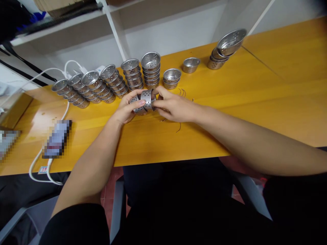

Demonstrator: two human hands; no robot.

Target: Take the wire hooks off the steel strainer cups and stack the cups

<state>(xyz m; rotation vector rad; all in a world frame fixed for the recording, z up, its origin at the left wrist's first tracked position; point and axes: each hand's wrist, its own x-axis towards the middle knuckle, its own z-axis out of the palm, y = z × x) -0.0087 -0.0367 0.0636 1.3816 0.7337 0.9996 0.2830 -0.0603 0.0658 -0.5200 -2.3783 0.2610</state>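
My left hand (127, 106) is closed around two small perforated metal cups (146, 99) lying on their sides, end to end, just above the table. Its thumb presses on the near side where the cups meet. My right hand (171, 103) is closed at the right-hand end of the same cups, fingers curled at the rim; whether anything else is pinched there is hidden. Thin, curved brown strands (178, 127) lie on the table beneath and beside my right hand.
Behind my hands, several leaning stacks of perforated cups (151, 64) line the table (143, 146). A short stack (171, 75), a single cup (191, 64) and a tilted stack (217, 61) stand farther right. A phone (57, 139) and white cable (32, 170) are at left.
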